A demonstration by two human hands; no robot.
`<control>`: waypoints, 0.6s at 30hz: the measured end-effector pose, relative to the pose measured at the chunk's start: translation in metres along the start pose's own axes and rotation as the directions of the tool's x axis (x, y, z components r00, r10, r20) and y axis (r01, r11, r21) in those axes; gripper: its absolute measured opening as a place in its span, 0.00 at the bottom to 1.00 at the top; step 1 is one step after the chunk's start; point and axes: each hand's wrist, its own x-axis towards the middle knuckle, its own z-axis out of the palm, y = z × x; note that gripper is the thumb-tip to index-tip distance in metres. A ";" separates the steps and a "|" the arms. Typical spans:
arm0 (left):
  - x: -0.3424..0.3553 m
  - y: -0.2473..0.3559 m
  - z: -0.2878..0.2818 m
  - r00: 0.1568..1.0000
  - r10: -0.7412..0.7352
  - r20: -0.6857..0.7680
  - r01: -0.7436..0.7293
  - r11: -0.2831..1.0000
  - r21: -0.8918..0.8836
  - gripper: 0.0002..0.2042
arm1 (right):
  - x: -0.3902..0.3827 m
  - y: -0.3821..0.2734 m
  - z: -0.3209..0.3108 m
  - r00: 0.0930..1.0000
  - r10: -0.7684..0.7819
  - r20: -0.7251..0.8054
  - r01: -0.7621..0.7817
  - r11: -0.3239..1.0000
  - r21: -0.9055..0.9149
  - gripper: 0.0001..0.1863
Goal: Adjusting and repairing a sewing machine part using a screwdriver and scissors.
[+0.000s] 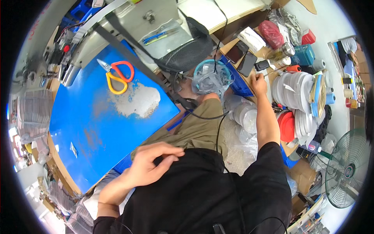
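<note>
My left hand (154,163) hovers in front of my black shirt, holding nothing, with its fingers loosely stretched and the thumb apart. My right hand (259,84) reaches to a side table on the right, its fingers curled at the tabletop beside a small black case (261,65). Whatever those fingertips grip, if anything, is too small to make out. Two dark phones lie close by: one phone (247,64) near the case, the other phone (237,52) farther back. Scissors (110,69) with one red and one yellow handle rest on the blue work surface (78,117) at left.
A teal basket (199,68) of clear plastic scraps stands between table and machine. Rolls of white tape (290,91) and a red roll (286,126) crowd the right. A green fan (346,169) stands lower right. A black cable (202,117) crosses near my lap.
</note>
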 end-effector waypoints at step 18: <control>-0.001 0.000 0.053 0.411 0.875 0.255 -0.907 0.366 0.206 0.17 | -0.489 -0.161 -0.208 0.871 -0.474 0.132 -0.126 0.045 0.991 0.40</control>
